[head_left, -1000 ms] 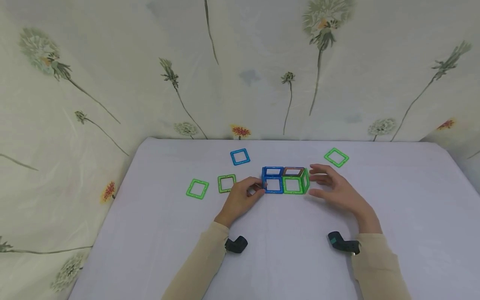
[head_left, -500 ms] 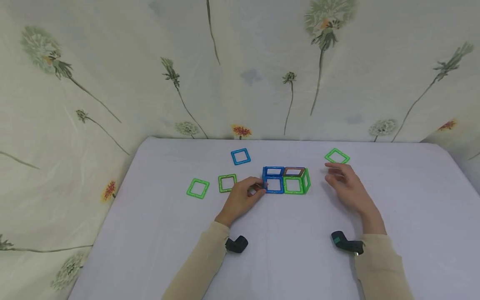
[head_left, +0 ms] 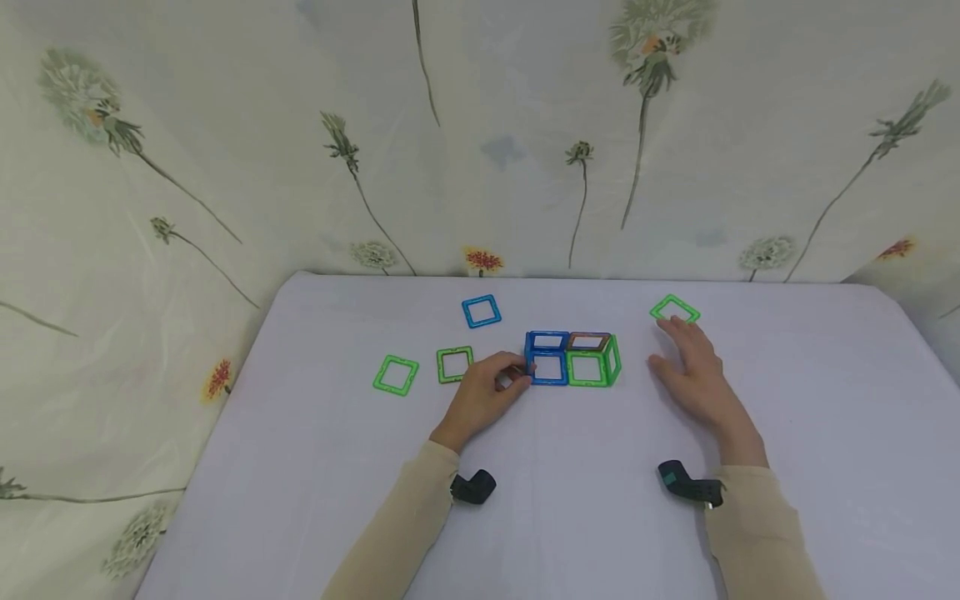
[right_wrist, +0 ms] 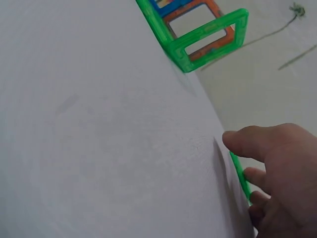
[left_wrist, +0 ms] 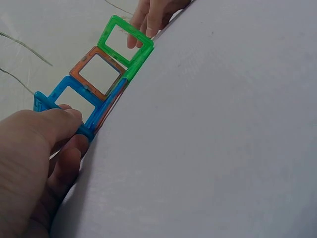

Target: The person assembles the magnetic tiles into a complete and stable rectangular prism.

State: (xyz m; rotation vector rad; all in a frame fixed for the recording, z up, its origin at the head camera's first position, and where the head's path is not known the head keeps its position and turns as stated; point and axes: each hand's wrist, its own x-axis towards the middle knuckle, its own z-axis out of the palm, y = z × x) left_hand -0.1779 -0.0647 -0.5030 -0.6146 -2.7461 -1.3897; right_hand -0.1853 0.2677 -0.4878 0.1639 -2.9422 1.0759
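Observation:
A structure of square magnetic tiles (head_left: 588, 386) stands on the table, with blue tiles at its left, a green and an orange-brown tile beside them, and a green tile (right_wrist: 213, 33) upright at its right end. My left hand (head_left: 483, 397) pinches the upright blue tile (left_wrist: 45, 100) at the left end between thumb and fingers. Off to the right, my right hand (head_left: 697, 379) reaches forward with its fingertips at a loose green tile (head_left: 662, 308). They hide that tile's near corner, and whether they touch it I cannot tell. The right thumb stands apart from the fingers.
Left of the structure lie two flat green tiles, one (head_left: 395, 392) farther out and one (head_left: 453, 351) near my left hand. A loose blue tile (head_left: 482, 323) lies behind them. White cloth covers the table (head_left: 570, 500); a flower-patterned sheet (head_left: 480, 167) rises behind its far edge.
My right hand has left the structure's right end and moved right and away from me to the loose green tile. The left hand keeps its pinch on the blue tile.

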